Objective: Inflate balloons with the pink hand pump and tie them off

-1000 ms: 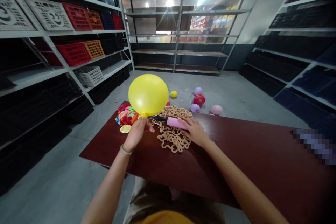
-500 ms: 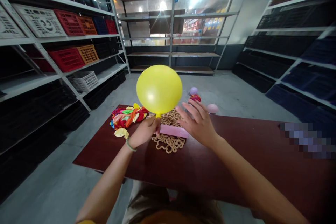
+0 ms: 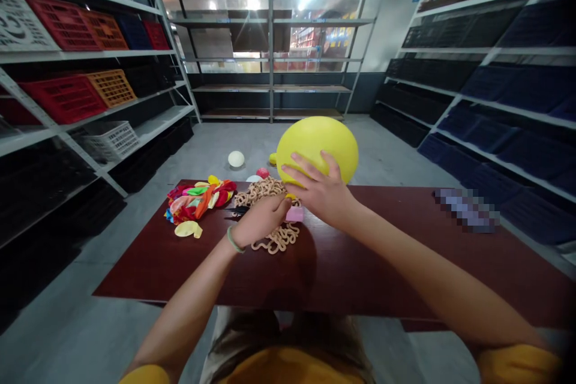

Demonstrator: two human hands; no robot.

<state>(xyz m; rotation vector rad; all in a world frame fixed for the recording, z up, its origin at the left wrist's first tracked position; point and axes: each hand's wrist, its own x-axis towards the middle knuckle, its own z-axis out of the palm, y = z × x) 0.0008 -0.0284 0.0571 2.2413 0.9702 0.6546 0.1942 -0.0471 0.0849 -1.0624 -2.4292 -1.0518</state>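
The yellow balloon was above the surface, beyond and rightward of the left hand, whose curled fingertips pinched its neck, while the right hand, nearer its body, spread loose fingers across its near side.

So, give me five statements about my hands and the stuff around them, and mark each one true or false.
1. The left hand holds the inflated yellow balloon at its neck. True.
2. The right hand hangs away from that balloon. False: its fingers are spread against it.
3. The flat balloons lie left of the tan coils on the table. True.
4. The pink tube lies among the flat balloons. False: it lies on the tan coils.
5. The green band circles the right wrist. False: the left one.
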